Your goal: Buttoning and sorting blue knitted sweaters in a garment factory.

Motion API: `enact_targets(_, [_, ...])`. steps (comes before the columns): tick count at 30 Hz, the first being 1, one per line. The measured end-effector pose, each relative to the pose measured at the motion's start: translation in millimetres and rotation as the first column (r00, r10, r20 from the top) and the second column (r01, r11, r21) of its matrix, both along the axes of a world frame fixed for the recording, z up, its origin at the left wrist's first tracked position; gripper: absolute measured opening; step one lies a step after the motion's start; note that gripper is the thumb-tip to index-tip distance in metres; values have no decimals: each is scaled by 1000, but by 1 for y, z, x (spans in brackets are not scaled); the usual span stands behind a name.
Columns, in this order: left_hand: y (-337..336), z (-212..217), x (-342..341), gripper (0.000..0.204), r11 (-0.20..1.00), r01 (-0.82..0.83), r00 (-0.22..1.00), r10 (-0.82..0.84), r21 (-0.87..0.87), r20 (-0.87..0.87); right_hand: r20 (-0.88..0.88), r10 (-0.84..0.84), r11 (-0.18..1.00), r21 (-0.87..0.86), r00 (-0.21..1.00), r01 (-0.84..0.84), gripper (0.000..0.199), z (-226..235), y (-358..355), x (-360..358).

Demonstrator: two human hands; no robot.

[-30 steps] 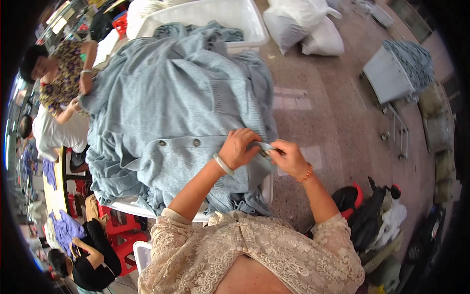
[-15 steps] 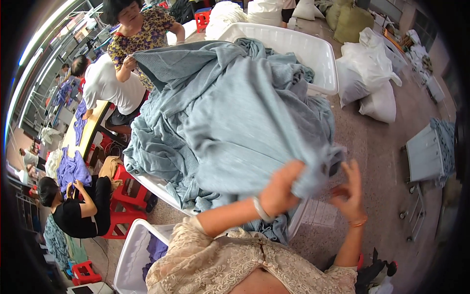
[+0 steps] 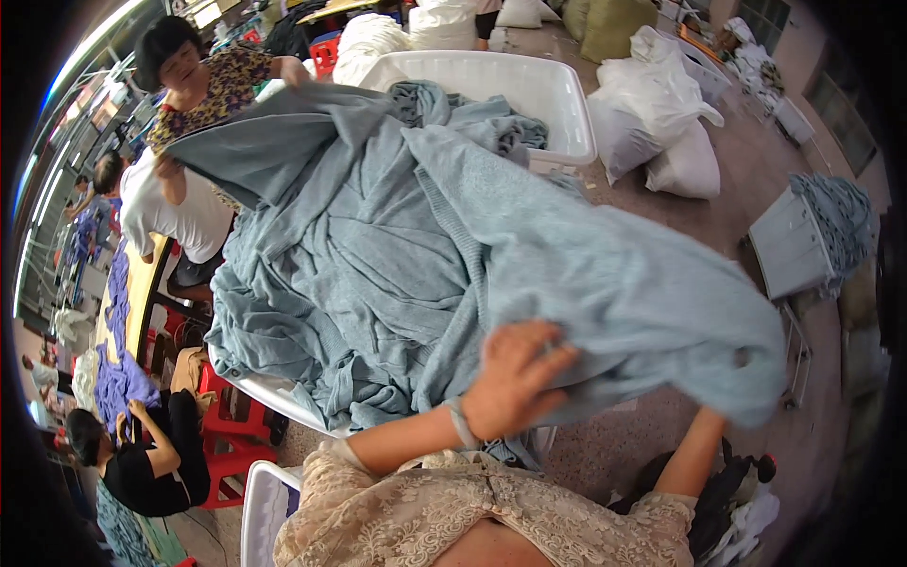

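Observation:
A grey-blue knit garment (image 3: pixel 605 255) stretches across the pile and out to the right, with a small dark hole or spot near its far right end. My left hand (image 3: pixel 515 383) rests against its near edge, fingers apart and slightly bent. My right forearm (image 3: pixel 694 458) reaches up under the garment's right end, which drapes over my right hand and hides its fingers. Below lies a heap of similar grey-blue knits (image 3: pixel 350 274) in a white bin (image 3: pixel 283 402). Across the heap, a person in a patterned top holds up a grey-blue piece (image 3: pixel 260 142).
Behind the heap stands another white bin (image 3: pixel 557 90). White sacks (image 3: pixel 652 104) sit on the floor at the back right, near a cart (image 3: pixel 789 236) loaded with grey-blue cloth. On the left are red stools (image 3: pixel 231 411) and a table (image 3: pixel 137 293) with purple knits, where people work.
The near garment has swung right, its end now draped over my right hand, which was bare and spread before. My left hand has shifted slightly left and down. The view has turned rightward.

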State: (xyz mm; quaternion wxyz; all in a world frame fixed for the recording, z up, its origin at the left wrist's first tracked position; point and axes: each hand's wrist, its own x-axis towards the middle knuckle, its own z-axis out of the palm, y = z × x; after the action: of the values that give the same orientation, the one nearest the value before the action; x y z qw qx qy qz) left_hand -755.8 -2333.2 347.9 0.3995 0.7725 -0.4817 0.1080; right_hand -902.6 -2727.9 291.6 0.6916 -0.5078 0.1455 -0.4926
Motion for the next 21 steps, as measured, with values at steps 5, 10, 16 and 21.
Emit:
enact_targets(5, [47, -64, 54, 63, 869, -441, 893, 450, 225, 11, -230, -317, 891, 261, 920, 372, 49, -67, -131, -76])
enact_targets(10, [56, -95, 79, 62, 914, -343, 910, 381, 219, -164, -558, -818, 564, -826, 141, 7, 39, -176, -182, -203])
enact_targets(16, [57, -102, 78, 70, 923, -357, 856, 384, 142, -346, -860, -29, 823, 269, 510, 501, 36, -163, -59, -45])
enact_targets(21, [20, -105, 100, 87, 907, -421, 653, 304, 1, -694, -763, 3, 959, 186, 646, 215, 52, -87, -64, 118])
